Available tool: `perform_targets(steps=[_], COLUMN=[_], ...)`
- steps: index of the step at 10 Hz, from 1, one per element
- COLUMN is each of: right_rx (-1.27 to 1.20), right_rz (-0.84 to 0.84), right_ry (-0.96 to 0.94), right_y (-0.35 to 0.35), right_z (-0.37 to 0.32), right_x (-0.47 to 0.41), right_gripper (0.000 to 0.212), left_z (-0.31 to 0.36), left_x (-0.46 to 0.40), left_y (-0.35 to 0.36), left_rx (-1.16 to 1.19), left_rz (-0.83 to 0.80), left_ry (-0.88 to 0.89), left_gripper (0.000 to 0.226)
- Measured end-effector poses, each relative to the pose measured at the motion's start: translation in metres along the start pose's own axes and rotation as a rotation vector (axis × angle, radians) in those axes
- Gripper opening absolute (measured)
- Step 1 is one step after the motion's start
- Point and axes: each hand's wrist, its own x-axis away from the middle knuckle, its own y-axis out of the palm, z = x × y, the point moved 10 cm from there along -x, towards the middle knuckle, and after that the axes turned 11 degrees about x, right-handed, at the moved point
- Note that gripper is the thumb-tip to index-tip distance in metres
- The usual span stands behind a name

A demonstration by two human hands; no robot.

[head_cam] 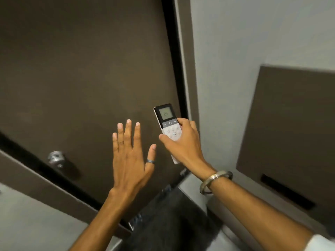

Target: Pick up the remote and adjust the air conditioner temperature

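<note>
At the far left a round metal door knob (56,159) sits low on a dark brown door (81,69) that fills most of the view. The door's black edge strip (174,57) runs down its right side, next to a brown frame.

In front of the door, the left hand (131,156) is raised with its back to the camera, fingers spread wide and apart, holding nothing. A dark ring (150,161) sits on its thumb.

Just right of it, the right hand (183,142) grips the remote (167,124) around its lower half, fingers wrapped behind the body and the thumb (165,138) lying across the white button pad. The remote is held upright, tilted slightly left, in the air in front of the door's right edge. Its upper part is black with a small grey screen (165,113) reading 24; below the screen is a row with a minus, a power symbol and a plus. A metal bangle (215,182) circles the right wrist, and a bit of white sleeve (320,243) shows at the lower right corner.

Right of the frame the wall (253,33) is pale grey. A brown panel (293,133) with a dark slot (287,192) near its bottom is mounted on it. Below the arms lies a dark textured mat (172,223).
</note>
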Motion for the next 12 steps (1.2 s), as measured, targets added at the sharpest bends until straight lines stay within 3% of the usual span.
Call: perform_targets(steps=[1, 2, 3, 4, 6, 8, 11, 12], right_rx=[0.063, 0.108, 0.120, 0.176, 0.249, 0.408, 0.503, 0.657], right_rz=[0.003, -0.014, -0.017, 0.010, 0.114, 0.135, 0.137, 0.139], right_ry=[0.186, 0.515, 0.746, 1.028, 1.250, 1.314, 1.365, 1.039], right_y=[0.004, 0.004, -0.001, 0.005, 0.054, 0.119, 0.129, 0.118], right_z=[0.087, 0.236, 0.341, 0.502, 0.691, 0.778, 0.780, 0.730], right_x=[0.005, 0.024, 0.050, 0.094, 0.119, 0.105, 0.122, 0.095], right_gripper=[0.054, 0.041, 0.039, 0.048, 0.076, 0.085, 0.093, 0.081], left_z=[0.004, 0.017, 0.027, 0.035, 0.026, 0.009, 0.000, 0.001], left_x=[0.030, 0.081, 0.118, 0.185, 0.259, 0.306, 0.307, 0.276], left_y=[0.074, 0.189, 0.261, 0.384, 0.556, 0.653, 0.654, 0.621], left_rx=[0.049, 0.105, 0.138, 0.174, 0.197, 0.216, 0.235, 0.210], left_rz=[-0.145, -0.388, -0.538, -0.761, -0.905, -0.947, -0.933, -0.867], left_ry=[-0.026, -0.051, -0.054, -0.033, -0.024, -0.040, -0.076, -0.059], left_gripper=[0.075, 0.075, 0.074, 0.074, 0.075, 0.072, 0.070, 0.072])
